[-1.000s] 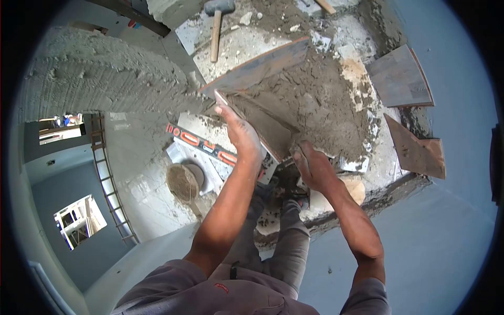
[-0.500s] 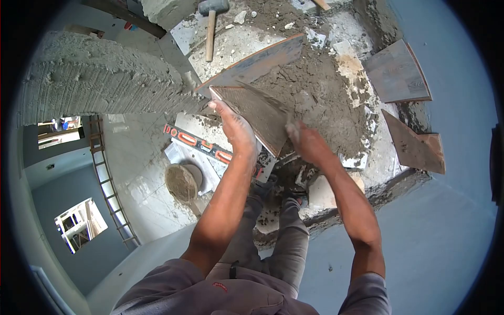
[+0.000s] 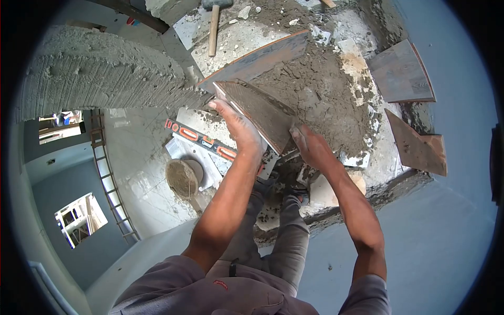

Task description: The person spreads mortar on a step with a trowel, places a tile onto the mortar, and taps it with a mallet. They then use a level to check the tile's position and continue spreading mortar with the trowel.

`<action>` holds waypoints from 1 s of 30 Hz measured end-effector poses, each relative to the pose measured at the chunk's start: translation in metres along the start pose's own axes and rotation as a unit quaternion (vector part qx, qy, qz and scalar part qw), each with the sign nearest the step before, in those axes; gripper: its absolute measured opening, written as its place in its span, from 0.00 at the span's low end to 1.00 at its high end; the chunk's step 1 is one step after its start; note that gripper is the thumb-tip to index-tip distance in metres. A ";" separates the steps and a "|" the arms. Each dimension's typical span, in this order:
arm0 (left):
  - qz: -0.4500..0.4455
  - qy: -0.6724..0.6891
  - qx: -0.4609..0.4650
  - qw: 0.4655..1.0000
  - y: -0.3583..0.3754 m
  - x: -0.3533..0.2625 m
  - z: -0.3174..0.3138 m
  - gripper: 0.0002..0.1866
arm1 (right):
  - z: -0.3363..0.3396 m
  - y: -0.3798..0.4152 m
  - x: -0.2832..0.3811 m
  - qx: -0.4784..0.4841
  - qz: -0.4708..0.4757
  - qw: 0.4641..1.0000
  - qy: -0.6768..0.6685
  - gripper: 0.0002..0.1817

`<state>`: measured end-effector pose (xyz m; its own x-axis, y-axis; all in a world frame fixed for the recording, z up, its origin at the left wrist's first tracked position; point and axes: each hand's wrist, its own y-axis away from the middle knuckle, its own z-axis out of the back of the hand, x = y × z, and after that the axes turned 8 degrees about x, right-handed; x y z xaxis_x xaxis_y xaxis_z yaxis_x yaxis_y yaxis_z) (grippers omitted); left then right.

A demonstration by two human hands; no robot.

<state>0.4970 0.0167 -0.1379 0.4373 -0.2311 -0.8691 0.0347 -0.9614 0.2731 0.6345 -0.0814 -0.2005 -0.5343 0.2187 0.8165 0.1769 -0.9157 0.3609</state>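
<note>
My left hand (image 3: pixel 242 128) grips a tile (image 3: pixel 254 113) by its lower left edge, holding it tilted. Grey mortar covers the tile's upward face. In my right hand (image 3: pixel 311 144), closed at the tile's right end, is a trowel; its thin blade (image 3: pixel 270 101) lies along the tile's far edge, and the fingers hide its handle. Beyond the tile spreads a bed of wet mortar (image 3: pixel 328 100), with a long wood-patterned tile (image 3: pixel 257 59) standing along its left side.
A red-and-black spirit level (image 3: pixel 202 139) and a bucket of mortar (image 3: pixel 184 177) are at the left. A mallet (image 3: pixel 213 31) lies at the far end. Cut tiles (image 3: pixel 401 73) lean on the right wall. A rough plastered ledge (image 3: pixel 105 73) juts in from the left.
The trowel blade has moved from across the mortared face to the tile's far edge. My right hand has shifted slightly right and nearer to me. The left hand keeps its hold.
</note>
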 end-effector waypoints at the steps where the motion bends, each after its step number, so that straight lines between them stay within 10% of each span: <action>1: 0.000 -0.001 0.005 1.000 -0.002 0.003 0.002 0.48 | -0.005 0.002 -0.002 -0.030 0.026 0.999 -0.002 0.13; 17: -0.036 -0.155 -0.016 0.987 -0.011 0.008 0.024 0.42 | -0.023 -0.073 -0.077 0.020 -0.213 0.976 0.031 0.27; 24: -0.023 -0.111 0.009 0.993 -0.014 0.003 0.024 0.41 | -0.029 -0.098 -0.117 -0.018 -0.164 0.985 0.053 0.24; 30: 0.138 0.037 -0.015 0.990 -0.018 0.005 0.046 0.07 | -0.040 -0.041 -0.091 0.016 -0.211 0.975 0.069 0.23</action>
<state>0.4573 0.0263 -0.1667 0.4992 -0.4722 -0.7265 -0.0691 -0.8575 0.5098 0.6434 -0.0775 -0.3075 -0.6709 0.5246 0.5240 -0.0594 -0.7425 0.6672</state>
